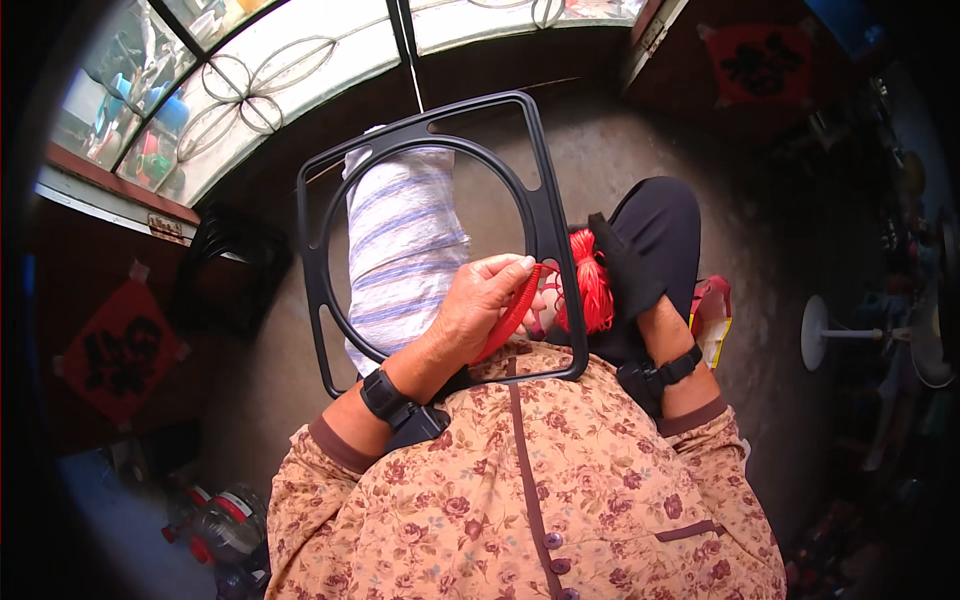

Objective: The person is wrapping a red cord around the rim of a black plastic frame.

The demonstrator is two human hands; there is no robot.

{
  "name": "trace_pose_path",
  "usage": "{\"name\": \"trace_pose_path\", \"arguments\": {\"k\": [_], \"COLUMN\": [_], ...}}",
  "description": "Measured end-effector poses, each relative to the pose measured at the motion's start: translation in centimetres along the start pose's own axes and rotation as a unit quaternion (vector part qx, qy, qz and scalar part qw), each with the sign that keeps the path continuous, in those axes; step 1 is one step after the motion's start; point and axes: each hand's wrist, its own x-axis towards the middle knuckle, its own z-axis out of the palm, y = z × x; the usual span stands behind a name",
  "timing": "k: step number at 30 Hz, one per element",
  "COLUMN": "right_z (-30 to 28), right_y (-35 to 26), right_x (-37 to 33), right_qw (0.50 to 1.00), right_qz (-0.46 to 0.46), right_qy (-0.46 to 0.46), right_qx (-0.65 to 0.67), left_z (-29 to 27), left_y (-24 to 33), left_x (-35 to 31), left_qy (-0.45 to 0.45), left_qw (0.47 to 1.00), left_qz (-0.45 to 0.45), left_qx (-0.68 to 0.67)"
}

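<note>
A black plastic frame [549, 205], square with rounded corners and a round inner ring, stands tilted over my lap. Red cord [512, 318] is wound closely around the lower right part of that ring. At the upper end of the winding, my left hand [468, 305] is closed, thumb and finger pinching the ring. On the frame's right side, my right hand [628, 272] wears a dark glove with bare fingertips showing, and is closed around a hank of red cord [590, 282]. The frame and the hank partly hide its fingers.
A white cloth with blue stripes [405, 230] covers my left leg. My dark-trousered right knee [665, 215] is beside the hank. Glazed doors [290, 95] stand ahead; plastic bottles [228, 525] are at lower left, a white round-based stand [815, 332] at right.
</note>
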Motion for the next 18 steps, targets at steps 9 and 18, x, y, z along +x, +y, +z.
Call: {"name": "trace_pose_path", "arguments": {"k": [9,18], "right_z": [8.9,13.6], "right_y": [-8.2,-8.7], "right_x": [3.3,3.4], "right_qw": [0.996,0.913], "right_qz": [-0.054,-0.404], "right_qy": [-0.001,0.041], "right_qx": [-0.074,-0.036], "left_z": [-0.9,-1.7], "left_y": [1.0,1.9], "left_x": [-1.3,-1.4], "left_qy": [-0.059,-0.072], "left_qw": [0.988,0.989], "left_qz": [-0.029,-0.027], "left_qx": [0.137,0.130]}}
